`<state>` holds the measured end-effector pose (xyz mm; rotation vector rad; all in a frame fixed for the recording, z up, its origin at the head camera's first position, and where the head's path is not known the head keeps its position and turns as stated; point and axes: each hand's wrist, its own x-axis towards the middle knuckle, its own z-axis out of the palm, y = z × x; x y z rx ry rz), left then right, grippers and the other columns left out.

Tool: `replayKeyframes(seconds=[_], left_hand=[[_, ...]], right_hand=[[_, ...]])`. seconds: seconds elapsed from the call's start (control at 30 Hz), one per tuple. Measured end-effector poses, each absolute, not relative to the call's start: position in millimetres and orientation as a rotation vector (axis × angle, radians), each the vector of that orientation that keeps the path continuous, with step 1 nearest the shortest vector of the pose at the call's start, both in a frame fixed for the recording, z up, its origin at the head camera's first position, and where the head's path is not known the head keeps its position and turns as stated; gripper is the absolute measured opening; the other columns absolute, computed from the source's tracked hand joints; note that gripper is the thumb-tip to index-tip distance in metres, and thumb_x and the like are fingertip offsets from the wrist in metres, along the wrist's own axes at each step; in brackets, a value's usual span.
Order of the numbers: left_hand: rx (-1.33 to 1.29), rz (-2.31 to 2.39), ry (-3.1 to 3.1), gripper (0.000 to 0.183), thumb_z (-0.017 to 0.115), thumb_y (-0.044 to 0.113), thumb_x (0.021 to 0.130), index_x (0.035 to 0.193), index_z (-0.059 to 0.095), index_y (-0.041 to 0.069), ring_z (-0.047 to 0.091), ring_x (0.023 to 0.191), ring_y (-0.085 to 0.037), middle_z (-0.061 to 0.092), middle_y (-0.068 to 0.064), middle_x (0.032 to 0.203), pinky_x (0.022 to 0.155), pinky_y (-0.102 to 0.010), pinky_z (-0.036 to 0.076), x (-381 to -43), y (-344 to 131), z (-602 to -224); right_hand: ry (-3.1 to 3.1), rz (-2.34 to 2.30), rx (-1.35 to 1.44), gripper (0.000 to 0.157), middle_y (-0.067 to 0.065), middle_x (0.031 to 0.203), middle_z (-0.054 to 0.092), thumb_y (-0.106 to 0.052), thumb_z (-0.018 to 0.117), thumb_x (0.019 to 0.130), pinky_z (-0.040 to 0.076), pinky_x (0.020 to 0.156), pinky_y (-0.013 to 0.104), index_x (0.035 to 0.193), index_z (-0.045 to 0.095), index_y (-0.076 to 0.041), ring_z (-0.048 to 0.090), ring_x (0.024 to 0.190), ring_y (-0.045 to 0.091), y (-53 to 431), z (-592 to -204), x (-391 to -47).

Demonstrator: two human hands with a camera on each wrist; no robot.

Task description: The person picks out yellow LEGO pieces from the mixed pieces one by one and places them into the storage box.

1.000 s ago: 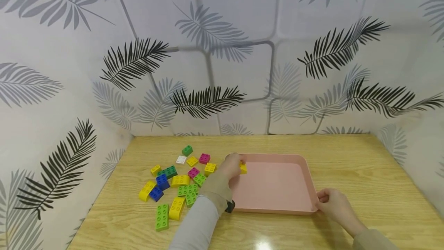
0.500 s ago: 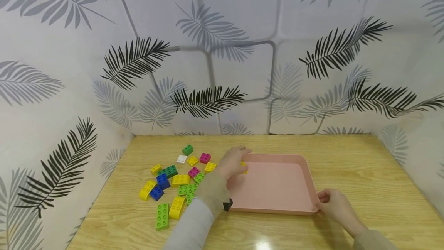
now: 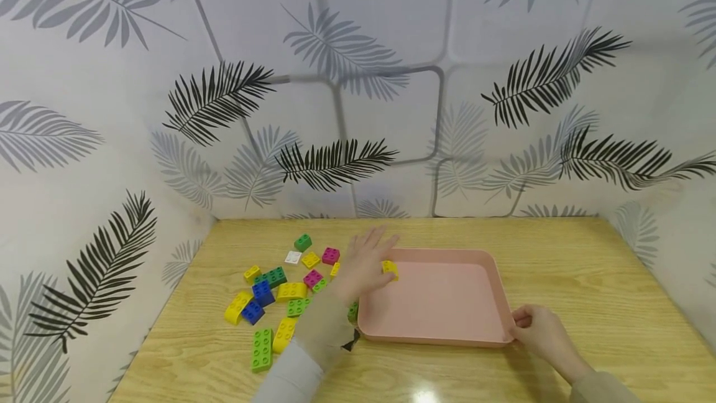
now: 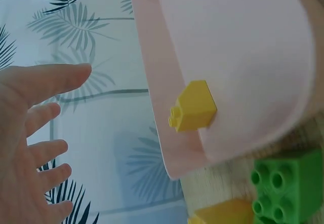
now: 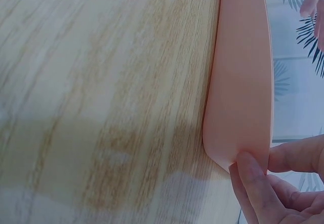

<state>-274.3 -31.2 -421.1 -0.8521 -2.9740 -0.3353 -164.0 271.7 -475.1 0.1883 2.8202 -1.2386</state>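
A shallow pink tray (image 3: 442, 306) lies on the table, with one yellow brick (image 3: 391, 270) in its far left corner. In the left wrist view this yellow brick (image 4: 196, 107) has a sloped side and studs facing the tray wall. My left hand (image 3: 362, 272), fingers spread and holding nothing, hovers left of the tray above the loose bricks, some of which it hides. At the tray's near right corner, my right hand (image 3: 541, 336) pinches the wall between thumb and fingers. The right wrist view shows the thumb and fingers on either side of the tray rim (image 5: 243, 82).
Loose toy bricks lie scattered left of the tray: a lime green brick (image 3: 261, 350), a blue brick (image 3: 262, 291), a magenta brick (image 3: 330, 255), a white piece (image 3: 293, 257) and several others. A green brick (image 4: 291, 183) sits close to the tray's left side. Leaf-patterned cloth (image 3: 386, 117) stands behind the table.
My left hand has let go of the yellow brick, leaving it in the tray. It has spread its fingers and drawn back to the left. My right hand has stayed on the tray corner.
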Motion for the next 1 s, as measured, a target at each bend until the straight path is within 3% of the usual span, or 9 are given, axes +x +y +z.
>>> replayKeyframes(seconds=[0.2, 0.47, 1.0], left_hand=[[-0.783, -0.355, -2.871, 0.064, 0.062, 0.034, 0.083, 0.14, 0.038, 0.02, 0.021, 0.136, -0.03, 0.027, -0.007, 0.148, 0.109, -0.055, 0.013, -262, -63, -426], [-0.674, -0.403, -2.809, 0.064, 0.069, 0.031, 0.079, 0.136, 0.045, 0.015, 0.027, 0.132, -0.034, 0.031, -0.012, 0.145, 0.107, -0.058, 0.016, -241, -113, -431], [-0.369, -0.585, -2.971, 0.062, 0.073, 0.02, 0.075, 0.129, 0.048, 0.004, 0.04, 0.12, -0.042, 0.041, -0.022, 0.133, 0.093, -0.053, 0.041, -206, -172, -441]], right_hand=[[2.857, -1.191, 0.174, 0.019, 0.011, 0.073, 0.063, 0.004, 0.062, 0.071, 0.05, 0.054, 0.025, 0.087, 0.059, 0.014, 0.06, 0.066, 0.019, 272, -476, -164], [2.876, -1.158, 0.165, 0.018, 0.009, 0.073, 0.062, 0.003, 0.063, 0.07, 0.049, 0.055, 0.024, 0.086, 0.06, 0.012, 0.059, 0.068, 0.019, 272, -476, -165], [2.814, -1.207, 0.175, 0.022, 0.013, 0.076, 0.063, 0.003, 0.061, 0.073, 0.051, 0.054, 0.027, 0.09, 0.057, 0.016, 0.06, 0.068, 0.02, 272, -473, -164]])
